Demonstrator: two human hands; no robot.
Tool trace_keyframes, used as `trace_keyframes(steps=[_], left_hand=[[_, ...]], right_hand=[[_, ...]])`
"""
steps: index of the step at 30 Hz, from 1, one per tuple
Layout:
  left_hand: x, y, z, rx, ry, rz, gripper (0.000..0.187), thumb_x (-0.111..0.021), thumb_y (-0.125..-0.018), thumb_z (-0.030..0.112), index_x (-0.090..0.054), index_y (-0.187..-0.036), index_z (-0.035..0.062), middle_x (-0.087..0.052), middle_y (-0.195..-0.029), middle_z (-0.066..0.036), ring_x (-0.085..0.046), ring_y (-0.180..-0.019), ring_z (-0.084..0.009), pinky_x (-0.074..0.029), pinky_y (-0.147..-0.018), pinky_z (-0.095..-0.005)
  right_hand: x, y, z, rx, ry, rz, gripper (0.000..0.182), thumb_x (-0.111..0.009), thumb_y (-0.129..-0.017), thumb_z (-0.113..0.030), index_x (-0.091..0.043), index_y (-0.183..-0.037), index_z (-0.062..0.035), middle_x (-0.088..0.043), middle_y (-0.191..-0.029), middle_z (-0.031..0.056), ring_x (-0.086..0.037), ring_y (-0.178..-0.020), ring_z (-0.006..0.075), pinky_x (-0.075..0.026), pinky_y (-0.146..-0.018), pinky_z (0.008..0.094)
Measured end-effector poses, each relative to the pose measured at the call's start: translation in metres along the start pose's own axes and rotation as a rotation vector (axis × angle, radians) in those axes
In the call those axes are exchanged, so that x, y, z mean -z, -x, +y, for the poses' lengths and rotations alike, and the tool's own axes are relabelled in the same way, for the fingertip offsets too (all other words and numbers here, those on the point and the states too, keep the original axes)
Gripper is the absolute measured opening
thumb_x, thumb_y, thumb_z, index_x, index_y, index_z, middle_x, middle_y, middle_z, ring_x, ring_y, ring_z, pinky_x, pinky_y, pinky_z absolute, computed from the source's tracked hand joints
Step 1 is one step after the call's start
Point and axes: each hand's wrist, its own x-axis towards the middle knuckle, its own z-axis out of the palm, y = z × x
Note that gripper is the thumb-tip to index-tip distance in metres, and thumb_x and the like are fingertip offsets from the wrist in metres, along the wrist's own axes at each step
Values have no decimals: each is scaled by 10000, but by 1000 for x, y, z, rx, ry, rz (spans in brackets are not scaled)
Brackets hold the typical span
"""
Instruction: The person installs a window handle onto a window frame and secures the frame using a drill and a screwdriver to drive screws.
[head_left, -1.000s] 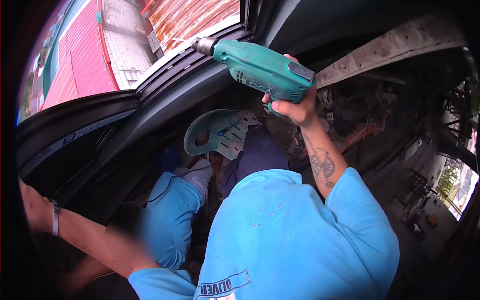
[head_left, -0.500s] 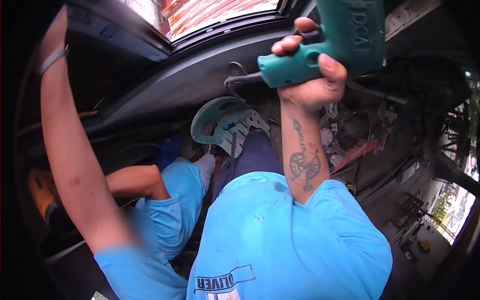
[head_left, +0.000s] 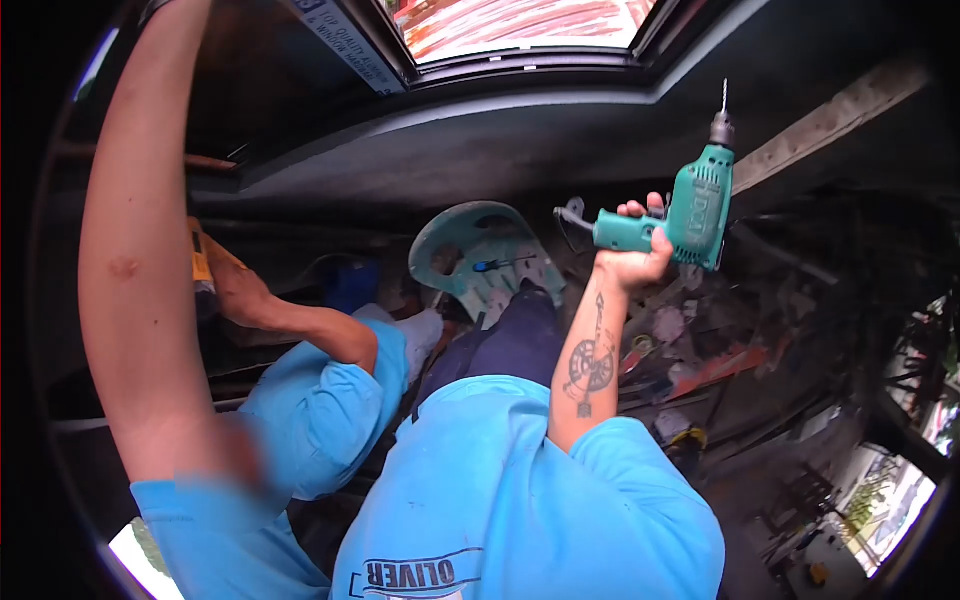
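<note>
My right hand (head_left: 638, 258) is wrapped round the handle of a green corded electric drill (head_left: 703, 205). A thin drill bit (head_left: 725, 97) sits in its chuck and points upward, below and to the right of the window. My left arm (head_left: 140, 260) reaches up along the left side; its hand lies beyond the top edge, out of sight. Nearest that arm is a dark window frame (head_left: 520, 65) with a printed label strip (head_left: 345, 40) on its left part.
A co-worker in a blue shirt (head_left: 310, 425) is close on my left, holding a yellow power tool (head_left: 200, 252). Below the wall stands a pale green plastic chair (head_left: 435, 245) with a blue-handled screwdriver (head_left: 487, 266) on it. Debris (head_left: 715, 370) litters the right side.
The drill and my right hand have moved down and away from my head, so the whole drill shows. My left hand has left the view at the top. The co-worker's yellow tool has come up.
</note>
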Motion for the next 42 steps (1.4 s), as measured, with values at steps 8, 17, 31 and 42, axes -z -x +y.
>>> trace_keyframes(steps=[8, 17, 31, 42], left_hand=[[-5, -21, -34, -55, 197, -327, 462, -714, -732, 201, -510, -1050, -65, -554, -949, -208, -530, -873, -325, -440, -793, -419], [148, 383, 15, 1442, 591, -2103, 335, -649, -841, 379, -614, -1021, 99, -606, -810, -54, -576, -692, -172, -487, -565, -348], [142, 545, -30, 2468, 625, -905, 262, -388, -970, 217, -533, -1136, 74, -635, -1117, 18, -582, -1039, -180, -487, -815, -393], [223, 560, 24, 1161, 294, -2329, 647, -529, -815, 128, -266, -1399, 39, -610, -854, -159, -610, -658, -244, -476, -492, -378]], right_hand=[[-39, 46, 21, -349, -679, 185, 509, -623, -704, -250, -492, -1156, -57, -607, -990, 105, -627, -723, 223, -554, -658, 379], [1, 38, 6, -411, -493, 71, 535, -631, -699, -255, -501, -1141, 15, -611, -979, 138, -636, -682, 247, -555, -638, 380], [47, 72, -17, -581, -199, 97, 562, -569, -683, -221, -513, -1183, 31, -619, -1006, 160, -654, -745, 256, -553, -685, 401], [99, 48, -99, -348, 51, 120, 580, -564, -695, -238, -485, -1186, 61, -607, -1022, 188, -623, -719, 263, -531, -683, 392]])
